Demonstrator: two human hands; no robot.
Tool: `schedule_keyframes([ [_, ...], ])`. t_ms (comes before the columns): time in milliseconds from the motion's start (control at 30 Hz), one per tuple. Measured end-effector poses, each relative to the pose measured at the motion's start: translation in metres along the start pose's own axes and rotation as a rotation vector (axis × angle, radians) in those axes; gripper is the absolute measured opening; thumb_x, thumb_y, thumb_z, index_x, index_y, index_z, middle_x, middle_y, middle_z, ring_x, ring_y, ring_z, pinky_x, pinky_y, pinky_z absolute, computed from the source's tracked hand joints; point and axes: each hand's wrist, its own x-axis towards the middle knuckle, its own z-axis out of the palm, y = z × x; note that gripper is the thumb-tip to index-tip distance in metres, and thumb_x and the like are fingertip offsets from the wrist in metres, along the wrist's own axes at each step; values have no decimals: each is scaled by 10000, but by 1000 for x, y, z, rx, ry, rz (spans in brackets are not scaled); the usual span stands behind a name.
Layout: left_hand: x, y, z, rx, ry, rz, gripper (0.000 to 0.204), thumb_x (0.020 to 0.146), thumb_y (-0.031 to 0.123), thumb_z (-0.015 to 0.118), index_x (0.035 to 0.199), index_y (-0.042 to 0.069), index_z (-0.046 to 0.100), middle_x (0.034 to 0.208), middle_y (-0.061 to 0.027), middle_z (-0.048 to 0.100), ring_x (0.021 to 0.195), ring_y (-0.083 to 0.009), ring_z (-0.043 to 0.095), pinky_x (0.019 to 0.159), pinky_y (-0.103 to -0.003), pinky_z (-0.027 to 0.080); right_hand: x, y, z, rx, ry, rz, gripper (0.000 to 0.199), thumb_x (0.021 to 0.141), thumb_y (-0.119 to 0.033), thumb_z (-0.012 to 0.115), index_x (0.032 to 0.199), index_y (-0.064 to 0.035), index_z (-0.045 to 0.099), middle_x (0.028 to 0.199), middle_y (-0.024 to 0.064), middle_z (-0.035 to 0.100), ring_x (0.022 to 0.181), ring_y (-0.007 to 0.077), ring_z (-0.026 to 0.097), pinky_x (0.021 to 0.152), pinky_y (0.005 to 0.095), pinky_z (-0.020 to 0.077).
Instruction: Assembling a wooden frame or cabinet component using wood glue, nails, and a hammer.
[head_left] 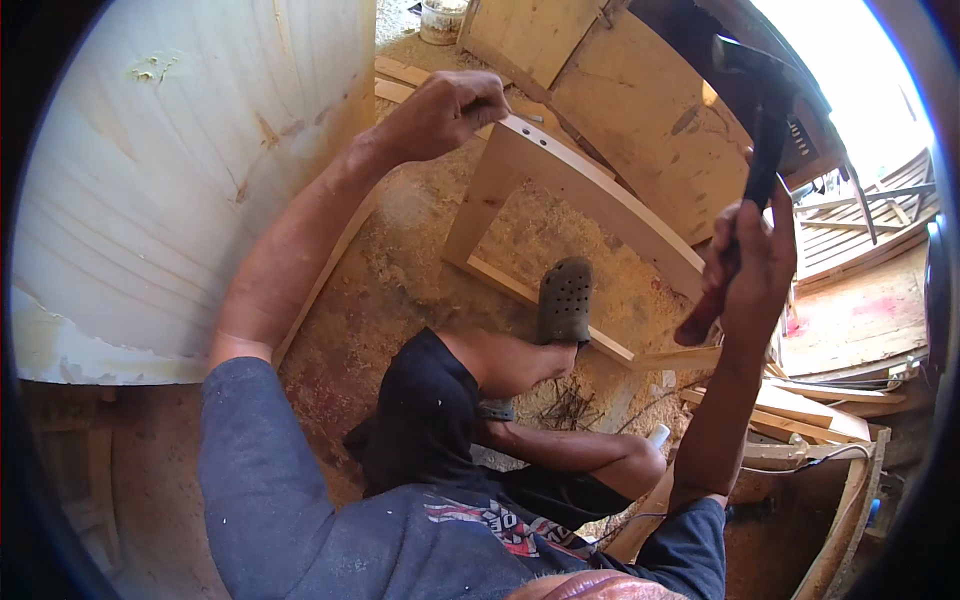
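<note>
A pale wooden frame [610,205] stands on the floor before me, two dark holes showing in its upper edge near the left corner. At that corner is my left hand [455,112], fingers closed; what they pinch, if anything, is hidden. My right hand [752,255] is raised on the right, wrapped round the handle of a hammer [765,150]. The hammer's metal head points up and away from the frame, and its reddish handle end sticks out below my fist. My foot in a brown clog [566,300] is at the frame's lower rail.
A large pale wooden panel [200,190] rises close on the left. Wooden boards [645,100] lean at the back, beside a white bucket [441,22]. Timber offcuts [790,410] and a cable [850,450] lie at right. Sawdust covers the floor [400,245].
</note>
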Motion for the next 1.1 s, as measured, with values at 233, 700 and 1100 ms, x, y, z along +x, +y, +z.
schedule_keyframes([
  [233, -10, 2, -7, 113, 16, 101, 137, 977, 106, 676, 939, -17, 629, 861, -103, 637, 791, -240, 634, 697, -369, 507, -8, 6, -27, -71, -51, -15, 458, 1076, -204, 545, 1501, -72, 442, 728, 7, 554, 466, 34, 434, 421, 191, 329],
  [700, 4, -16, 8, -6, -42, 114, 99, 974, 89, 664, 978, -9, 650, 868, -85, 625, 797, -233, 622, 707, -371, 502, -7, 0, -25, -193, -77, 14, 437, 1073, -187, 552, 1484, -67, 468, 720, -7, 544, 504, 23, 420, 453, 197, 321],
  [1100, 4, -20, 11, -9, -21, 112, 116, 972, 121, 676, 970, 8, 649, 850, -77, 627, 776, -226, 617, 693, -366, 495, 24, -15, 7, -196, -85, -133, 500, 1082, -201, 523, 1540, -61, 381, 776, 20, 567, 484, 15, 441, 415, 171, 334],
])
